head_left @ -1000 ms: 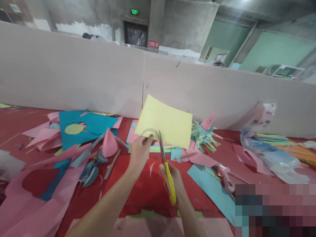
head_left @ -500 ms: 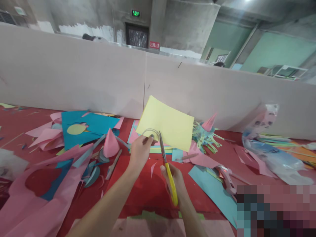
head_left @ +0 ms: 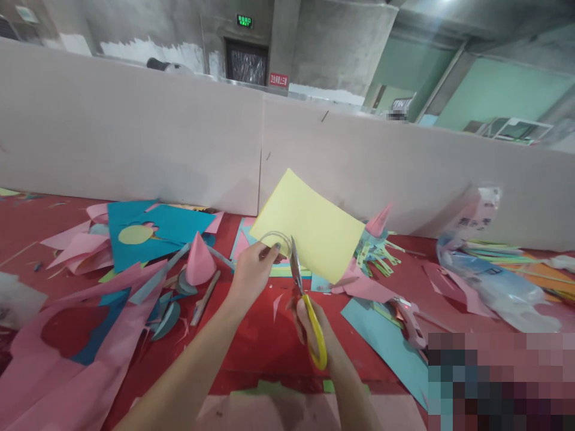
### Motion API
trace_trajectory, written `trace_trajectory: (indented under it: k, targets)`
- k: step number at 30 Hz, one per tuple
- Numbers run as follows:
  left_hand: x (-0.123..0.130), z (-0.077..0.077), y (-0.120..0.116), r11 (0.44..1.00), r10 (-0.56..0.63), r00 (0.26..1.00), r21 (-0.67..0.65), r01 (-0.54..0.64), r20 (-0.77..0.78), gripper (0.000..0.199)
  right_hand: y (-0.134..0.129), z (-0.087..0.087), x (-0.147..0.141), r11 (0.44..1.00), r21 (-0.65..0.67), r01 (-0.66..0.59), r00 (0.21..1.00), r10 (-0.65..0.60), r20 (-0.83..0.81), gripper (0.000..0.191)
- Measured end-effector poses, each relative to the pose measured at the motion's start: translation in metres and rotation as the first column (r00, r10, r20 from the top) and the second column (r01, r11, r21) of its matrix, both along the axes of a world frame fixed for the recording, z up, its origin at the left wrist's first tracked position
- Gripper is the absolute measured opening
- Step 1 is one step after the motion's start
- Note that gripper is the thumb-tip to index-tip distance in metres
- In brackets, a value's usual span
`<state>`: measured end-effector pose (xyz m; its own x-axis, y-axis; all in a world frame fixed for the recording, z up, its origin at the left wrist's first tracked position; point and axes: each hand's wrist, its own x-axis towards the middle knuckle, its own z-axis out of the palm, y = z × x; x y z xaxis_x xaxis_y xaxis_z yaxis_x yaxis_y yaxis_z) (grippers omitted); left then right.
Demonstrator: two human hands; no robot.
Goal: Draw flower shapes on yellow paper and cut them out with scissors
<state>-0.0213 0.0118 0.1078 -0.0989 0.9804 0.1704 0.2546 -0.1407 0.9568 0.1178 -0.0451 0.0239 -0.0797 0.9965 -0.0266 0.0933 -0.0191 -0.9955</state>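
A yellow paper sheet (head_left: 309, 224) is held up and tilted over the table by my left hand (head_left: 257, 266), whose fingers pinch its lower left edge. Close to those fingers a curved grey line is drawn on the sheet. In my right hand (head_left: 309, 323) are scissors (head_left: 317, 335) with yellow handles, their blades pointing up at the sheet's lower edge beside the curve. Below both hands lies a red sheet (head_left: 256, 341), with a small pink scrap on it.
Pink paper cones (head_left: 200, 260) and blue paper (head_left: 179, 224) lie to the left. On the right are a glue gun (head_left: 411, 323), light-blue paper (head_left: 386, 341) and a clear plastic bag (head_left: 498, 287). A pale partition (head_left: 135, 131) stands behind.
The yellow sheet has turned clockwise, its top corner and right edge shifting right. My left hand still pinches it, and the scissors stay close to the drawn curve.
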Motion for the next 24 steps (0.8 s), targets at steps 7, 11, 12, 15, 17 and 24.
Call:
trace_trajectory:
  k: [7,11,12,15,17,24]
  targets:
    - [0.003,-0.004,0.000,0.998,-0.022,0.993,0.059,0.029,-0.118,0.027,0.000,0.006,-0.002,0.991,-0.056,-0.118,0.978,0.106,-0.182,0.055]
    - [0.004,-0.005,0.000,0.997,-0.059,0.990,0.051,0.066,-0.131,0.026,-0.001,0.007,-0.001,0.997,-0.021,-0.081,0.988,0.077,-0.137,0.054]
    - [0.004,-0.005,0.000,0.995,-0.076,0.989,0.049,0.083,-0.124,0.026,-0.001,0.007,0.000,0.998,-0.016,-0.069,0.991,0.066,-0.119,0.054]
    - [0.003,-0.005,0.000,0.990,-0.130,0.987,0.045,0.135,-0.098,0.025,-0.002,0.007,0.000,1.000,-0.004,-0.026,0.998,0.025,-0.053,0.052]
    - [0.002,-0.004,0.000,0.987,-0.150,0.985,0.039,0.154,-0.091,0.024,-0.002,0.009,-0.001,1.000,0.013,0.000,1.000,0.000,-0.010,0.049]
    - [-0.001,-0.002,0.001,0.983,-0.178,0.982,0.023,0.180,-0.062,0.024,-0.003,0.011,-0.001,0.999,0.013,0.046,0.999,-0.047,0.012,0.045]
